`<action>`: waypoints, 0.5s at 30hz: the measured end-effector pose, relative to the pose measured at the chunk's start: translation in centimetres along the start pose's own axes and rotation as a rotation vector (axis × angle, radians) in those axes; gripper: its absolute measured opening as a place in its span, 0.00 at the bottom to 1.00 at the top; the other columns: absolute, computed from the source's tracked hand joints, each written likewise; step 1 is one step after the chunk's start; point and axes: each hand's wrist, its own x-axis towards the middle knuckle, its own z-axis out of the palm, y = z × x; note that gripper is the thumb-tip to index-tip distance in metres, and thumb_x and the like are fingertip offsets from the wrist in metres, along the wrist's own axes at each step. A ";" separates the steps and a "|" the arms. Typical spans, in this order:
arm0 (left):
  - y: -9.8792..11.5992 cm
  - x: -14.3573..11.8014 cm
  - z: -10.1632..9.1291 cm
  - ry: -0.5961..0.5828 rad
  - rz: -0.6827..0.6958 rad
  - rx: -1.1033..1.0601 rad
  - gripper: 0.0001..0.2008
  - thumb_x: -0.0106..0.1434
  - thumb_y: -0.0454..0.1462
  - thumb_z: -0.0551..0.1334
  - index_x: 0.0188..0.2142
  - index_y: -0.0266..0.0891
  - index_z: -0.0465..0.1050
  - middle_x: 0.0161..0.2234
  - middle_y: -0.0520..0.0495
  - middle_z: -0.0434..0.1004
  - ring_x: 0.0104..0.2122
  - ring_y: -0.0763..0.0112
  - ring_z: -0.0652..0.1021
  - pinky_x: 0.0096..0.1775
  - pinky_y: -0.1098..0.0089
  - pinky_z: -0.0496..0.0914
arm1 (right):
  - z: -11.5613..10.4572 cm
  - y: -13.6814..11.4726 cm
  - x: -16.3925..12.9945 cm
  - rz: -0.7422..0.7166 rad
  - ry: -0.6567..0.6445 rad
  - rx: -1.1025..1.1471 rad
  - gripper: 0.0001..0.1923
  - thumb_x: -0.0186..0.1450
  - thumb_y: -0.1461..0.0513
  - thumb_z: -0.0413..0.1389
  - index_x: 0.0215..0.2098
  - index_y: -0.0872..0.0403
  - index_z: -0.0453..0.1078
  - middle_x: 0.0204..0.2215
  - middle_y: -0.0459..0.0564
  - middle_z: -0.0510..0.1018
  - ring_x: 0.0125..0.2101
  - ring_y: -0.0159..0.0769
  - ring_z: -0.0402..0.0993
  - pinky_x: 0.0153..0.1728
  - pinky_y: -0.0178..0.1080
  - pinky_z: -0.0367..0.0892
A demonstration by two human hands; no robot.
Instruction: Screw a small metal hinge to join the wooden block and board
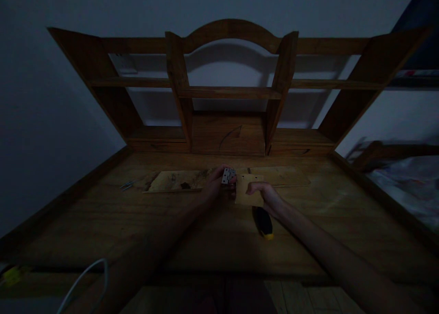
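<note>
The scene is dim. My left hand (216, 182) holds a small silver metal hinge (227, 175) above the wooden desk (192, 231). My right hand (265, 193) grips a small light wooden piece (247, 189) right beside the hinge; the two touch or nearly touch. A black and yellow tool handle (263, 223) lies on the desk just under my right wrist.
A long flat wooden board (174, 180) lies across the back of the desk, with small metal bits (127, 184) at its left end. A wooden hutch with shelves (228, 92) stands behind. A white cable (87, 277) curves at the near left. A bed (408, 186) is at right.
</note>
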 end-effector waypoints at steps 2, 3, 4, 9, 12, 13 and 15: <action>0.0 0.0 0.0 -0.011 0.010 -0.016 0.12 0.57 0.37 0.66 0.39 0.43 0.66 0.28 0.56 0.66 0.22 0.77 0.69 0.22 0.75 0.68 | 0.0 0.0 0.0 -0.002 0.005 0.001 0.19 0.42 0.68 0.59 0.34 0.55 0.80 0.28 0.49 0.83 0.37 0.47 0.81 0.41 0.43 0.75; 0.0 0.0 -0.1 -0.016 0.017 -0.024 0.12 0.58 0.37 0.66 0.40 0.43 0.66 0.28 0.56 0.67 0.23 0.76 0.69 0.22 0.75 0.68 | 0.0 0.0 0.0 -0.001 0.007 0.001 0.19 0.42 0.68 0.59 0.34 0.55 0.80 0.29 0.49 0.83 0.37 0.47 0.81 0.41 0.43 0.75; 0.0 0.0 -0.1 -0.021 0.021 -0.032 0.12 0.58 0.37 0.66 0.40 0.43 0.67 0.28 0.56 0.67 0.23 0.76 0.70 0.23 0.75 0.68 | 0.0 0.0 0.0 0.002 0.009 0.001 0.19 0.42 0.68 0.59 0.34 0.55 0.80 0.29 0.49 0.83 0.37 0.47 0.81 0.41 0.43 0.75; -0.1 0.1 -0.4 -0.026 0.019 -0.053 0.13 0.59 0.39 0.66 0.41 0.44 0.66 0.30 0.55 0.69 0.22 0.76 0.71 0.23 0.73 0.68 | -0.2 0.3 0.3 0.011 -0.020 0.010 0.20 0.45 0.67 0.61 0.37 0.55 0.80 0.31 0.50 0.84 0.37 0.47 0.82 0.41 0.43 0.75; -0.1 0.1 -0.6 -0.010 0.016 -0.041 0.13 0.60 0.39 0.66 0.42 0.44 0.65 0.31 0.55 0.71 0.22 0.75 0.72 0.22 0.73 0.69 | -0.4 0.4 0.5 0.004 -0.052 0.022 0.19 0.48 0.65 0.62 0.40 0.54 0.81 0.32 0.50 0.84 0.37 0.45 0.82 0.42 0.43 0.75; -0.1 0.1 -0.7 -0.007 0.013 -0.041 0.13 0.60 0.39 0.66 0.42 0.44 0.65 0.31 0.55 0.71 0.22 0.75 0.73 0.22 0.73 0.69 | -0.5 0.4 0.5 0.000 -0.062 0.025 0.18 0.50 0.65 0.62 0.40 0.54 0.81 0.32 0.50 0.85 0.37 0.45 0.82 0.42 0.43 0.75; -0.1 0.2 -0.8 0.004 0.009 -0.040 0.13 0.59 0.39 0.66 0.42 0.44 0.65 0.32 0.55 0.71 0.22 0.75 0.73 0.22 0.72 0.70 | -0.5 0.4 0.5 -0.023 -0.072 0.034 0.17 0.51 0.66 0.62 0.40 0.54 0.81 0.31 0.50 0.84 0.35 0.45 0.82 0.42 0.44 0.75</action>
